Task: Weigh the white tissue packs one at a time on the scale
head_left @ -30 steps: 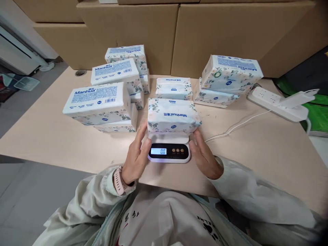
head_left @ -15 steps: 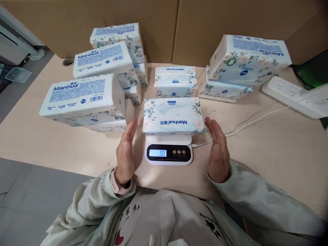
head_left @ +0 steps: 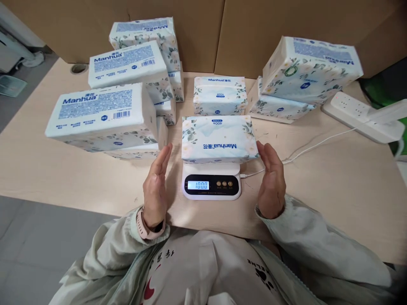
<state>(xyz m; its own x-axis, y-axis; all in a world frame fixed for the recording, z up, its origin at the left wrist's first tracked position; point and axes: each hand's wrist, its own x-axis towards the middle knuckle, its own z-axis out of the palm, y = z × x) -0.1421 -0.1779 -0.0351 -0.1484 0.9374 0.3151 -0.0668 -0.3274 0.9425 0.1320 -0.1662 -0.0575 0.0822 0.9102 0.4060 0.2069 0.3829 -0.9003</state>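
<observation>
A white and pale-blue tissue pack (head_left: 219, 137) with printed flowers lies on a white digital scale (head_left: 211, 169), covering most of its platform. The lit display (head_left: 198, 185) reads about 100.0. My left hand (head_left: 155, 188), with a pink watch on its wrist, is held on edge to the left of the pack, apart from it, fingers straight. On the right side my right hand (head_left: 271, 180) is also on edge, fingers stretched out and their tips close to the pack's corner; whether they touch it I cannot tell. Neither hand holds anything.
Several stacked tissue packs (head_left: 101, 112) stand at the left. Another pack (head_left: 220, 96) sits behind the scale, and two stacked packs (head_left: 310, 72) are at the back right. A white power strip (head_left: 362, 116) lies at the right, with a cable (head_left: 318, 146) running to the scale. Cardboard (head_left: 197, 38) stands behind.
The scale's reading has gone from 0.0 to about 100.0. Both hands stay open beside the pack, the right fingertips slightly nearer its corner. The whole view has shifted slightly.
</observation>
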